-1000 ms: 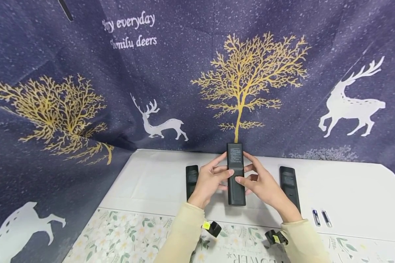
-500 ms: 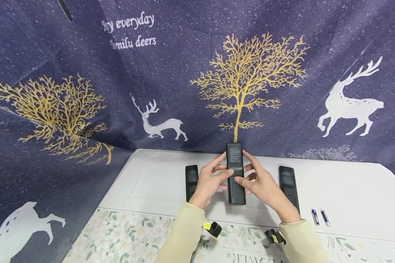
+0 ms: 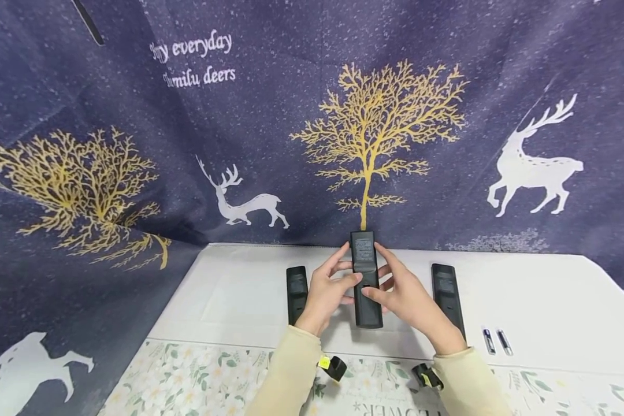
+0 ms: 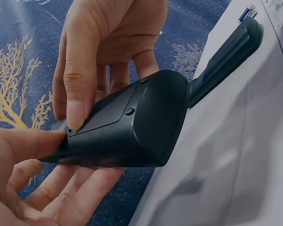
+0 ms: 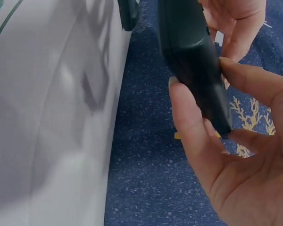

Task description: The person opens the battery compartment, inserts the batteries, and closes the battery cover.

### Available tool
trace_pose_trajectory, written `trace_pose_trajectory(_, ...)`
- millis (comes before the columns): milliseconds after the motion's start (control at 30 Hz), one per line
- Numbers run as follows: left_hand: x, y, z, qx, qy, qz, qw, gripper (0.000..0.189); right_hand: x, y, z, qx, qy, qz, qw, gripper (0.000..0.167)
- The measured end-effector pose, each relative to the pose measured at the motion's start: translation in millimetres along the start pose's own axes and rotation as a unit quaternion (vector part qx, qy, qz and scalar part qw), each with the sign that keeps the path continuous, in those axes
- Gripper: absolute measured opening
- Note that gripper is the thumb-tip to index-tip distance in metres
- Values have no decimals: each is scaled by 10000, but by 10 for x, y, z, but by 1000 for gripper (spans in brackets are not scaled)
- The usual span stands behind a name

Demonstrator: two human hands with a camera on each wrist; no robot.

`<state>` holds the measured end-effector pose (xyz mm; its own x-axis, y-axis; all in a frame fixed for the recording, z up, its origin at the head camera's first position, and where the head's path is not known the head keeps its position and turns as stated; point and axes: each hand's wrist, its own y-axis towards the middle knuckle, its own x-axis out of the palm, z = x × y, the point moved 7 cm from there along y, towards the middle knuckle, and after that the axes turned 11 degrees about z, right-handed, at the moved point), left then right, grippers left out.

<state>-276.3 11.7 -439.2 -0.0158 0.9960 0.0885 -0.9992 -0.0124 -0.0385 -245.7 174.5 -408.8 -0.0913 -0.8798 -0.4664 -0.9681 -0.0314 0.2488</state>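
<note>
A black remote control is held up in the middle of the head view, its back with a printed label facing me. My left hand grips its left side, thumb on the back just below the label. From the other side my right hand grips it, the thumb pressing near the upper end of the battery cover. The cover lies in place in the left wrist view. In the right wrist view the remote's front is mostly turned away, and fingers of both hands are around its far part.
One black remote lies face down at the left, partly behind the left wrist. Another remote lies at the right. Beside it are two small batteries on the white tabletop. A dark printed cloth hangs behind the table.
The head view has shifted slightly, so everything appears a little further left and lower. Both hands keep their grip on the remote; the right thumb sits slightly lower, and a dark notch shows above it.
</note>
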Motion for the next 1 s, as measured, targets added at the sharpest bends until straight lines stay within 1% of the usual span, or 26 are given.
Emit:
trace_pose_trajectory(233, 5, 2, -65, -87, 115, 58, 9999, 64, 29, -31, 73, 377, 92, -87, 9992, 96)
trace_pose_trajectory(400, 23, 13, -188, -190, 142, -3, 9997, 62, 63, -69, 152, 670, 137, -147, 9975, 95)
trace_pose_trajectory(533, 23, 13, -269, -274, 140, 2, 9995, 63, 107, -91, 212, 916, 166, -217, 9954, 95)
trace_pose_trajectory(700, 50, 12, -315, -361, 199, -24, 9991, 66, 131, -109, 279, 1211, 38, -255, 9923, 95)
trace_pose_trajectory(900, 84, 32, -325, -271, 329, 42, 9991, 75, 143, -82, 335, 1343, -91, -263, 9905, 94)
trace_pose_trajectory(1000, 91, 38, -347, -277, 369, 120, 9989, 75, 157, -66, 381, 1373, -72, -245, 9902, 93)
